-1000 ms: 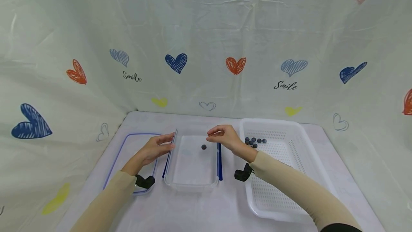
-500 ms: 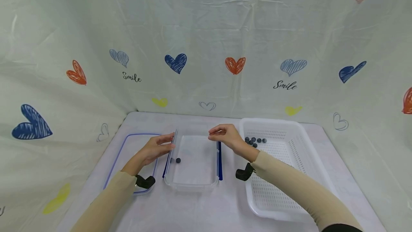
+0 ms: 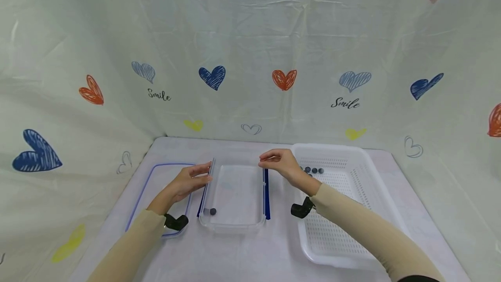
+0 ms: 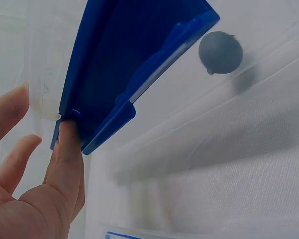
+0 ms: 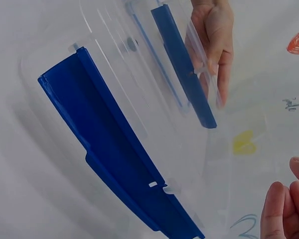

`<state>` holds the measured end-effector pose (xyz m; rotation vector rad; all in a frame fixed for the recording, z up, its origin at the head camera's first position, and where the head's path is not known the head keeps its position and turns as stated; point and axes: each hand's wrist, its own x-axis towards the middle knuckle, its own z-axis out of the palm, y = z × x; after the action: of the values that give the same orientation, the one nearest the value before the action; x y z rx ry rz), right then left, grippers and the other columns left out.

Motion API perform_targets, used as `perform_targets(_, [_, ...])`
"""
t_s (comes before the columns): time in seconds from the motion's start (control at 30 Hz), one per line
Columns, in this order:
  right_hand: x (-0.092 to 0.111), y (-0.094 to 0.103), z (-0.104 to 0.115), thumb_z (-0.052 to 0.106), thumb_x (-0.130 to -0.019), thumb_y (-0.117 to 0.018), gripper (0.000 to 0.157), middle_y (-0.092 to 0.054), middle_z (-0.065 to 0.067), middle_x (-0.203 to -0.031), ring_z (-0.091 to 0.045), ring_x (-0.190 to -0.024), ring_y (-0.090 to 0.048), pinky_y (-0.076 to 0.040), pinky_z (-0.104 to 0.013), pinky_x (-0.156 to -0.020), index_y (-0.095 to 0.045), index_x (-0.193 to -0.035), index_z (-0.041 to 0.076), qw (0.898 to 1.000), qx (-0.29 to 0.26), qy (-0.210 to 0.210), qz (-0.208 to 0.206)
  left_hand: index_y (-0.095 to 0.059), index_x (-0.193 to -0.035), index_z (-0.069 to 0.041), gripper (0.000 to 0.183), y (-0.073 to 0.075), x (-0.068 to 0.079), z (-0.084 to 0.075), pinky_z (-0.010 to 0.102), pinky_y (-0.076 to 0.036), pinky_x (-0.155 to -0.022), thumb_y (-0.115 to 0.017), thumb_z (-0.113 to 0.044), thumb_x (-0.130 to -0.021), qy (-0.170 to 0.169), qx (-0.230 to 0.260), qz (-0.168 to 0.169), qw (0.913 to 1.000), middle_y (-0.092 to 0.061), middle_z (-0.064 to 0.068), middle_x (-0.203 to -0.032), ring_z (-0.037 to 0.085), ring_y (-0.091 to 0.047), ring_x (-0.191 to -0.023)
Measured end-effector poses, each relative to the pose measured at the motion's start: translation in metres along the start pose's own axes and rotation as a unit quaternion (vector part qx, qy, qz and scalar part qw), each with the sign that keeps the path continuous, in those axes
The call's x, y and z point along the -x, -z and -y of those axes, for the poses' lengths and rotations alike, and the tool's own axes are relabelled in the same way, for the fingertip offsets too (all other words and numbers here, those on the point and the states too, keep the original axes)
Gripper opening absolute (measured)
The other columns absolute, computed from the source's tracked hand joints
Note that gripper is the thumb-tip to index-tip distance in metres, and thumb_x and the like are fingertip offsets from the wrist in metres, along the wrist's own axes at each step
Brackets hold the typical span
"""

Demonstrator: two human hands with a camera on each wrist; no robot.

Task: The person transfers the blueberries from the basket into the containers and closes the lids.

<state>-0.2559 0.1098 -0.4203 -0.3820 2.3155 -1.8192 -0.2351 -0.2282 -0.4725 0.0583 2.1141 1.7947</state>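
Observation:
A clear plastic container [image 3: 238, 225] with blue side latches [image 3: 267, 195] stands mid-table. Inside, a small dark blue-grey ball [image 3: 213, 211] lies at its near left corner; the left wrist view shows this ball [image 4: 221, 52] through the wall. My left hand [image 3: 183, 184] touches the container's left side, fingertips against the blue latch [image 4: 129, 55], fingers mostly straight. Over the right rim hovers my right hand [image 3: 282, 165], its fingers loosely bent with nothing between them. In the right wrist view only the fingertips of this right hand [image 5: 289, 209] show.
A white perforated basket [image 3: 375, 186] stands on the right, with several similar balls [image 3: 315, 170] at its far left, partly hidden by the right wrist. A clear lid with blue edging [image 3: 150, 175] lies left of the container. A heart-printed curtain [image 3: 250, 99] rises behind.
The ball has rolled from the container's right side, across to the left wall, then down to the near left corner. My right hand has drawn slightly right; the left stays put.

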Motion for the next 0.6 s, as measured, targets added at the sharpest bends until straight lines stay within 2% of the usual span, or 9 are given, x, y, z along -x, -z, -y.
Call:
perform_targets(0.2, [0.002, 0.007, -0.002, 0.004, -0.085, -0.079, 0.023, -0.074, -0.013, -0.1, -0.019, -0.09, -0.07, -0.057, -0.035, -0.087, -0.073, -0.106, -0.005, 1.0, 0.001, 0.01, -0.01, -0.037, -0.154, -0.006, 0.069, 0.0, 0.0, 0.0, 0.04, -0.044, -0.106, -0.071, -0.017, -0.095, -0.009, 0.0, 0.009, 0.9999, -0.032, 0.026, -0.154, 0.025, -0.054, -0.124])
perform_targets(0.6, [0.007, 0.026, -0.004, 0.007, -0.085, -0.08, 0.029, -0.074, -0.012, -0.102, -0.017, -0.092, -0.069, -0.055, -0.035, -0.091, -0.071, -0.109, -0.006, 0.999, 0.003, -0.004, -0.037, -0.037, -0.154, -0.007, 0.069, -0.001, 0.001, -0.001, 0.038, -0.045, -0.105, -0.07, -0.016, -0.095, -0.003, -0.005, 0.006, 1.0, -0.032, 0.025, -0.155, 0.026, -0.054, -0.125])
